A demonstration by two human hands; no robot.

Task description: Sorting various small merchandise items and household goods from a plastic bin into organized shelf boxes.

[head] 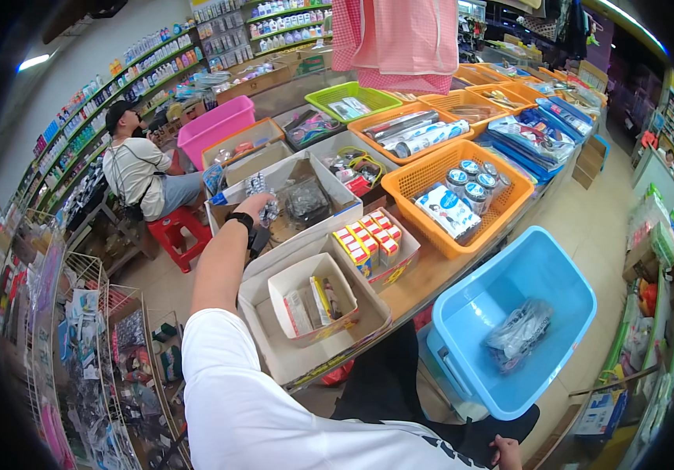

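Observation:
My left hand (254, 207), with a dark band on its wrist, reaches into a white cardboard box (337, 207) and grips a black-and-white patterned item (267, 212). Beside it in the same box lies a dark bundle in clear plastic (307, 201). My right hand (505, 452) is low at the bottom edge, fingers curled, below a light blue plastic tub (460, 376); whether it holds anything cannot be seen. In the tub lies a grey plastic bag package (519, 335). Nearer me, a cardboard tray (260, 329) holds a smaller white box (284, 282) with small packets.
Small yellow-and-red cartons (366, 241) and an orange basket (460, 249) of cans and packs stand on the table. Pink checked cloths (404, 47) hang above. A person (137, 164) sits on a red stool (181, 235) at left. Wire racks (96, 294) stand nearby.

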